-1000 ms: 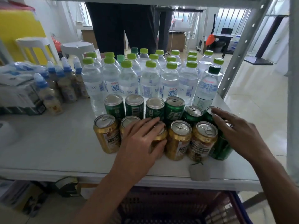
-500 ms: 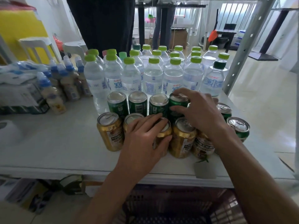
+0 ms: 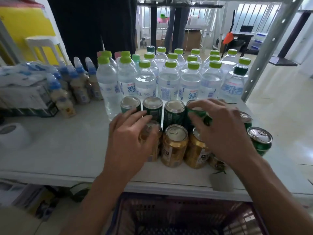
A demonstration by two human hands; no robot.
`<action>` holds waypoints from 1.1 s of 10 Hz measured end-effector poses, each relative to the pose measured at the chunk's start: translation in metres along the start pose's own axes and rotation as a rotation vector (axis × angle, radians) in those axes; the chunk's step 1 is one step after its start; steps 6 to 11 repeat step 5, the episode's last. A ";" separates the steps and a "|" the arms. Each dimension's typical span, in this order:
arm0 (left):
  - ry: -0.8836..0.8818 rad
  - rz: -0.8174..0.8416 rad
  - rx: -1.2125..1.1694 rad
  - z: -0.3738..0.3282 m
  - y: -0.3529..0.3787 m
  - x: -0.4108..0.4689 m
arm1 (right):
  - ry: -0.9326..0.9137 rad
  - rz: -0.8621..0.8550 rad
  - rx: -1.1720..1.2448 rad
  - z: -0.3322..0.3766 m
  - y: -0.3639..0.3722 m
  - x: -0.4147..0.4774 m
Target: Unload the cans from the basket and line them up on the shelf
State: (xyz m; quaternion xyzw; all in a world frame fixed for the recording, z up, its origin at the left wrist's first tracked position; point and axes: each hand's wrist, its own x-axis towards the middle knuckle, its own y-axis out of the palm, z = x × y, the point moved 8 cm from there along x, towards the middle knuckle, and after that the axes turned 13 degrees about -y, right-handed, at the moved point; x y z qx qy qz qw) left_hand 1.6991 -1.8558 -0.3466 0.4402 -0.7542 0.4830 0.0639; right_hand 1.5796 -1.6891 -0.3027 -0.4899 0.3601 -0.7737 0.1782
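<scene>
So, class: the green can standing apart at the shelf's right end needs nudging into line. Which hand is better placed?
Right hand: nearer the stray green can; left hand covers a gold can.

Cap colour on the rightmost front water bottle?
Dark green cap; clearest in the head view.

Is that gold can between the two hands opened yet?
Unopened. The gold can stands upright, pull tab flat on an unbroken lid.

Green cans [image 3: 174, 112] in the middle of the frame: six are visible, four in the back row and two at the right. Gold cans [image 3: 175, 145] in front: four visible, partly covered. Two hands. One basket [image 3: 186, 216] at the bottom. Water bottles [image 3: 169, 82] behind: roughly twenty.
</scene>
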 end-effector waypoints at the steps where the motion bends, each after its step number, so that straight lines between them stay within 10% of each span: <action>1: -0.045 0.076 0.010 0.013 0.001 0.003 | -0.043 0.049 0.020 0.013 0.028 -0.003; 11: -0.211 0.185 -0.204 -0.001 -0.037 -0.051 | 0.143 0.013 0.021 0.022 0.013 -0.010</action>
